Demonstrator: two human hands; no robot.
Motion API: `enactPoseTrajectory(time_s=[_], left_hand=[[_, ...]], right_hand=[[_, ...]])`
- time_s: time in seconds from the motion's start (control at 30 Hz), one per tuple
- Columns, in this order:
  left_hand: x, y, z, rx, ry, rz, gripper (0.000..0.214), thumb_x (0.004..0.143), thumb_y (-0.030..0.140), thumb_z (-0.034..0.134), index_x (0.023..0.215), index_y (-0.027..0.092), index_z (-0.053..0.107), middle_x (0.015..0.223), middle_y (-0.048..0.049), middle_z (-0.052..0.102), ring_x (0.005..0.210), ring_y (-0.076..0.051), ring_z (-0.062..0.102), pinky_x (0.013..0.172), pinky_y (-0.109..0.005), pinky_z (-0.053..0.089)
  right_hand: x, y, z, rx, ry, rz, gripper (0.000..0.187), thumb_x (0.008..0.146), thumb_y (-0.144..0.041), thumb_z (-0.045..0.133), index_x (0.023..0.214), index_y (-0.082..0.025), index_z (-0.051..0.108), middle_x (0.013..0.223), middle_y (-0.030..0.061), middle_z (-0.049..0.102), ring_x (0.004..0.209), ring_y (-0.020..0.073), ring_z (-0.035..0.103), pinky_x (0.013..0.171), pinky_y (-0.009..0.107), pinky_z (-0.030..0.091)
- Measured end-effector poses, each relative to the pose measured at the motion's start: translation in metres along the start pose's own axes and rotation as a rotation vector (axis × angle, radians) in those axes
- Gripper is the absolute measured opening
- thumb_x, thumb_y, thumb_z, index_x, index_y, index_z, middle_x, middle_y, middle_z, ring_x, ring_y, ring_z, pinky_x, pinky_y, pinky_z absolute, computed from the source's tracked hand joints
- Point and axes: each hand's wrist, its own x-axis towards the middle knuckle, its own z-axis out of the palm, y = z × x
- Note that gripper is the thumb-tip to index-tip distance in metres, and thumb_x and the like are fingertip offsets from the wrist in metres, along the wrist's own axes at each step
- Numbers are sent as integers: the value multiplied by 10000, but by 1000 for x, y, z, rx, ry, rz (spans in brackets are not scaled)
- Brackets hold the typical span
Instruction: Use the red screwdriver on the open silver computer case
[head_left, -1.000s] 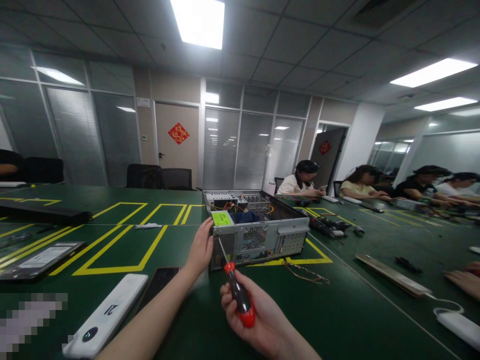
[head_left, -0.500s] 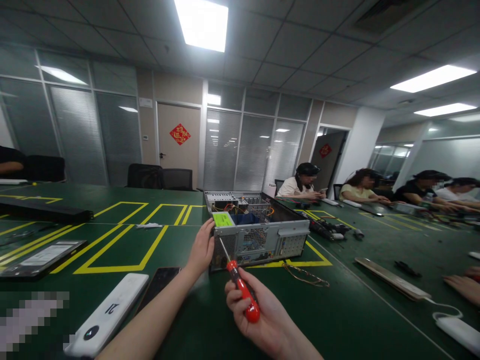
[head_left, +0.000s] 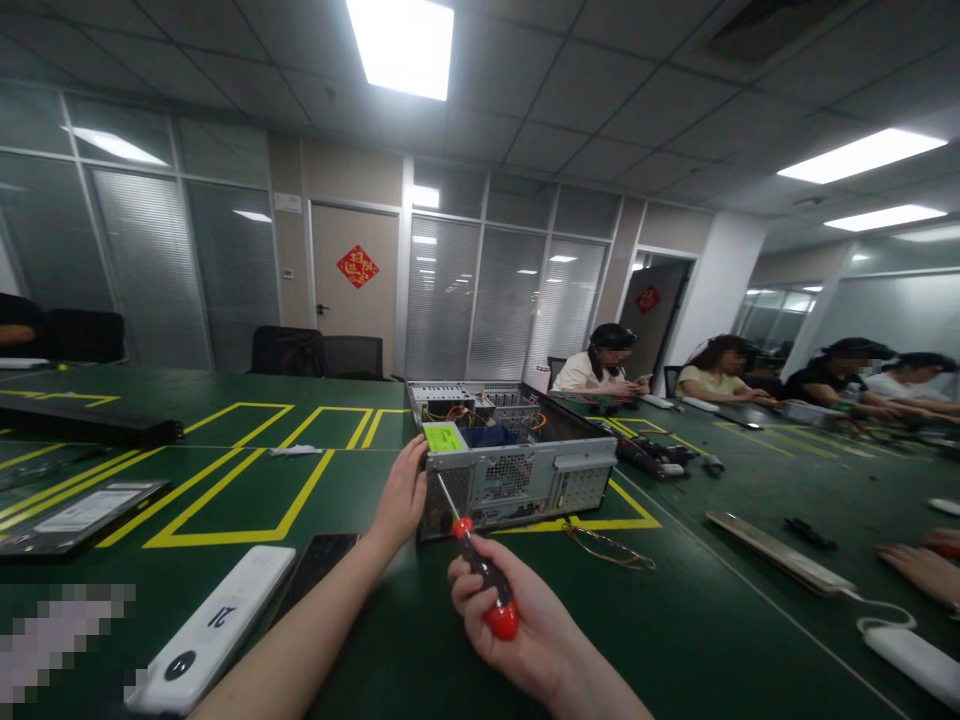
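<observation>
Table [head_left: 420,630]: long, green, marked out in rectangles of yellow tape [head_left: 217,540]; a pale seam slants away to the right.
Room: glass partitions [head_left: 510,290], a door [head_left: 356,345] bearing a red sign [head_left: 358,266], bright ceiling lights [head_left: 401,45], black chairs [head_left: 352,357] along the far edge; co-workers [head_left: 596,365] sit to the right.
Case [head_left: 585,480]: open-topped, in the middle of the view, its rear panel facing the wearer, partly over a taped rectangle; a green-labelled power supply [head_left: 444,438] sits in its near left corner.
Left hand [head_left: 401,495]: fingers extended, laid against that corner.
Right hand [head_left: 510,610]: wrapped around a red and black screwdriver [head_left: 489,575], shaft slanting up to the rear grille; whether the tip touches, I cannot tell.
Left side: a phone [head_left: 319,565] lies beside the left forearm, a white device [head_left: 214,625] next to it, a drive [head_left: 90,520] farther out.
Right side: green surface runs from the right hand to a flat gold device [head_left: 780,553] and a white block [head_left: 915,655], both well apart from it.
Near edge: out of view.
</observation>
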Motion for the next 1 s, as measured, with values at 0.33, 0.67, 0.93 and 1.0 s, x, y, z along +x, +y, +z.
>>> enactPoseTrajectory(time_s=[0.33,0.67,0.93,1.0], left_hand=[[0,1,-1,-4,-3,2,434,925,247,304,1356,198,303,1410,-114,356,1327,-218,319,1092,-472,278],[0,-2,0,16,-8,15,428,926,242,309,1352,196,304,1408,-112,361,1324,-214,322,1089,-460,293],[1,1,-1,8,-5,20,425,928,238,295,1351,192,301,1408,-114,355,1323,-211,320,1090,-454,294],[2,2,-2,13,-8,16,423,929,240,294,1350,193,301,1405,-114,357,1322,-211,319,1091,-456,293]], right_hand=[[-1,-4,-2,-82,-111,80,360,888,-478,399,838,-134,494,579,-59,413,396,3,345,328,62,209],[1,-3,-5,-162,84,-3,289,864,-389,501,884,-103,537,678,10,559,534,61,526,463,135,433],[-7,-13,-11,-124,2,-33,312,901,-381,427,927,-87,528,605,-20,497,475,26,450,379,67,293],[-11,-21,-22,-218,25,-53,296,898,-368,432,925,-93,538,608,-17,499,464,28,439,360,69,268]])
